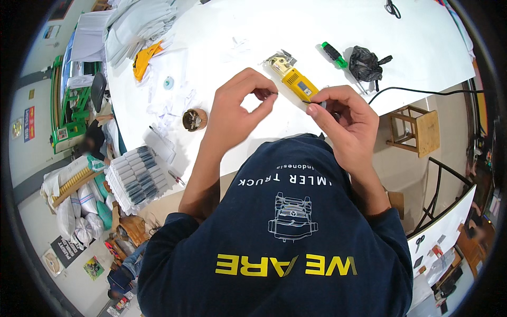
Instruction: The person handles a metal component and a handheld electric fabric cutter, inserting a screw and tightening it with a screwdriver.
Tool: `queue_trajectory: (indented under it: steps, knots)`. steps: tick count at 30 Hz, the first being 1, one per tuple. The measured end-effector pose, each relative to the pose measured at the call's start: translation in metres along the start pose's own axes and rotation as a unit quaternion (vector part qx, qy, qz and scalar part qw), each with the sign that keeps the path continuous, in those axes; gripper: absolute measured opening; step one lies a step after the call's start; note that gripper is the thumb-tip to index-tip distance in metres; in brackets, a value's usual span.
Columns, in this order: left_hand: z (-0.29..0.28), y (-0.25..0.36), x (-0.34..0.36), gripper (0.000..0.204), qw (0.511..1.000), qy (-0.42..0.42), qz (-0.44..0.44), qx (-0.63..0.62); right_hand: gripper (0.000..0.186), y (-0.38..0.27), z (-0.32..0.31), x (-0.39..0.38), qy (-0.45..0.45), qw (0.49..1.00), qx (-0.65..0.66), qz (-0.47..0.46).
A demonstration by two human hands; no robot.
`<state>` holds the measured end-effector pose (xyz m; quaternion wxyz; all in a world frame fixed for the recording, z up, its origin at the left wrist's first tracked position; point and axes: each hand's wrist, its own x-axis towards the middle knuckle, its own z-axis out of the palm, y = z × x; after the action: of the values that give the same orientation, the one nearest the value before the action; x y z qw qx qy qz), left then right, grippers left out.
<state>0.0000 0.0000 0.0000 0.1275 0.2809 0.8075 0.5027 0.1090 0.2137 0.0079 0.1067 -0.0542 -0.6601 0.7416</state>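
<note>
My left hand (237, 111) is closed in a pinch left of a yellow handheld electric tool (296, 79), with a tiny dark piece, too small to name, at its thumb and forefinger. The tool lies on the white table (211, 42), its metal head pointing away from me. Close to the tool's near end, my right hand (346, 119) pinches a small thin dark object; its other curled fingers partly hide what is there. A green-and-black screwdriver (334, 54) and a crumpled black plastic bag (364, 62) lie beyond the right hand.
A black cord (422, 91) crosses rightward. A brown container (193, 119), yellow cloth (145, 61), scissors (392, 9) and rolled white bundles (136, 179) are around. A wooden stool (414, 129) stands right. Other people (95, 137) are at the far left, lower left (122, 277) and right (475, 232).
</note>
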Motion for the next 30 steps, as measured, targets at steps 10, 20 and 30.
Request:
queue_trajectory:
  steps: [10,20,30]
  knots:
    - [0.059,-0.195,-0.03,0.01,0.963,-0.034,-0.036,0.264,0.014,0.019,0.001,0.006,0.005,0.999,0.001,0.045]
    - [0.043,-0.174,-0.028,0.01,0.973,-0.017,-0.092,0.213,0.014,0.032,0.0,0.01,0.007,0.999,-0.015,0.048]
    - [0.025,-0.085,-0.014,0.016,0.945,0.031,-0.154,-0.286,0.016,0.038,0.004,0.01,-0.015,0.995,-0.054,0.08]
